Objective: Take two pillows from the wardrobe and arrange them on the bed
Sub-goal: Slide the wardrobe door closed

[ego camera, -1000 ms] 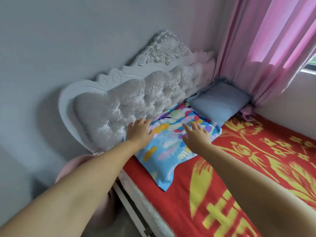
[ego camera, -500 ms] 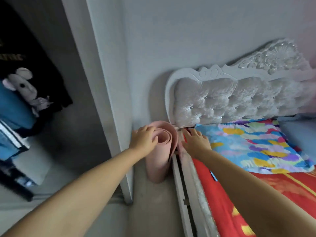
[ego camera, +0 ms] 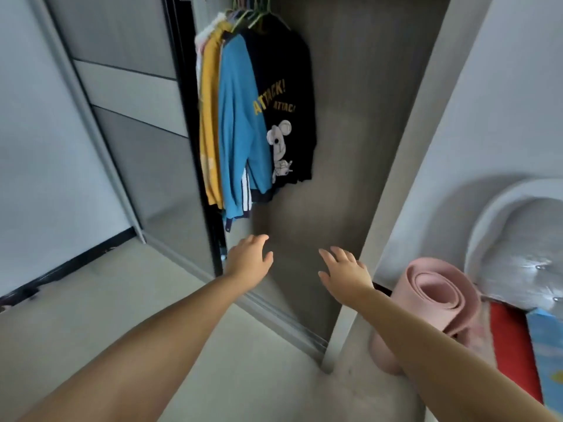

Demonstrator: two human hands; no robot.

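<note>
I face the open wardrobe (ego camera: 350, 123), whose grey inside shows no pillow. Both arms stretch toward its opening. My left hand (ego camera: 248, 258) is open, fingers apart, holding nothing, just below the hanging clothes. My right hand (ego camera: 345, 271) is also open and empty, near the wardrobe's right side panel. At the far right edge a strip of the colourful patterned pillow (ego camera: 548, 348) lies on the red bed cover (ego camera: 508, 345), below the white tufted headboard (ego camera: 524, 245). The blue-grey pillow is out of view.
Yellow, blue and black shirts (ego camera: 259, 117) hang on a rail at the wardrobe's upper left. The grey sliding door (ego camera: 137, 147) stands pushed to the left. A rolled pink mat (ego camera: 435, 300) stands upright between the wardrobe's side panel and the bed. The floor is pale.
My view has swung left from the bed to the wardrobe. Both hands have left the colourful pillow and now reach, empty, toward the wardrobe opening.
</note>
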